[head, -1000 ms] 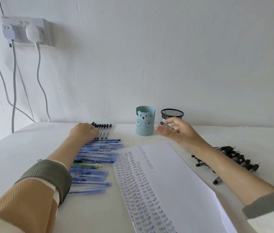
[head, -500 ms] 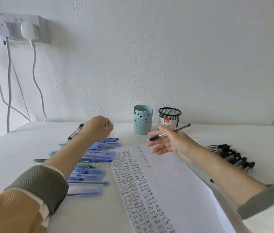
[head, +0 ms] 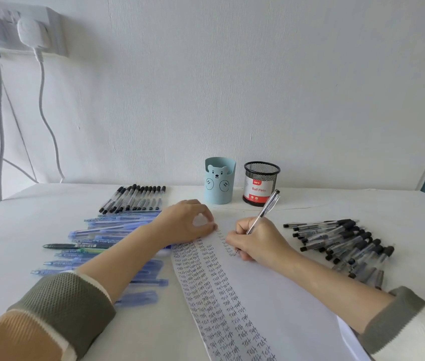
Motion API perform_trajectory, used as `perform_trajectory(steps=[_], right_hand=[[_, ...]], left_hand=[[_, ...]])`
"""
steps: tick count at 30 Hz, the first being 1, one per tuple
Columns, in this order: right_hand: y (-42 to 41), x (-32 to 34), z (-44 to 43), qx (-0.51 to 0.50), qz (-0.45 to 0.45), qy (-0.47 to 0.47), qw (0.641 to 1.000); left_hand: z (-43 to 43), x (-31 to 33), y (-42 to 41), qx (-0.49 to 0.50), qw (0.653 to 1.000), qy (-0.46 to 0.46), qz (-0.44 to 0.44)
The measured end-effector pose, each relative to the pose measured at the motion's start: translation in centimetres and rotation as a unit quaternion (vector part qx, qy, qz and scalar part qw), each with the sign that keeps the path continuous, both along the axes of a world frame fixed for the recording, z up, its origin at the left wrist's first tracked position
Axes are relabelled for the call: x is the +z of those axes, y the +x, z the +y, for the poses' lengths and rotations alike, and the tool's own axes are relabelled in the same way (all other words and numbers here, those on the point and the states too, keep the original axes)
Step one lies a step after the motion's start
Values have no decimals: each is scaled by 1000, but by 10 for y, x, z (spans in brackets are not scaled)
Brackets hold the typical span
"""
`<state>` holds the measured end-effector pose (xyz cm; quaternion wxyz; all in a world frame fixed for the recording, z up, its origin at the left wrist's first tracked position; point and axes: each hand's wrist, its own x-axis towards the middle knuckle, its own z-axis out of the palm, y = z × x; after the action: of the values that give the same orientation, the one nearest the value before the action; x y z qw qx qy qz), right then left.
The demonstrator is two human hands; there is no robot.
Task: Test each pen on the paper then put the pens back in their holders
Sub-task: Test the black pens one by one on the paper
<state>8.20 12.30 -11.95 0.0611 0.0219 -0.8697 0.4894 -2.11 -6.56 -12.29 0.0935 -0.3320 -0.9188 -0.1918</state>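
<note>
We record a white table (head: 362,204) at a white wall (head: 258,87), carrying the written paper (head: 284,308), blue pens (head: 117,230) to its left, black pens (head: 341,241) heaped to its right, a bear holder (head: 219,183) and a mesh holder (head: 260,183) behind. The left hand (head: 182,222) rests on the paper's far corner, thumb and forefinger curved together; we cannot tell if they pinch it. The right hand (head: 255,241) grips a clear pen (head: 266,209), tip on the paper.
</note>
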Motion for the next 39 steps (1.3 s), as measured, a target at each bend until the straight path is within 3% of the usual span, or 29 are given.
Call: perform_trajectory(steps=[39], right_hand=[[-1,1,1,9,6,3,1000]], left_hand=[[1,0,7,16,1000,1,-13]])
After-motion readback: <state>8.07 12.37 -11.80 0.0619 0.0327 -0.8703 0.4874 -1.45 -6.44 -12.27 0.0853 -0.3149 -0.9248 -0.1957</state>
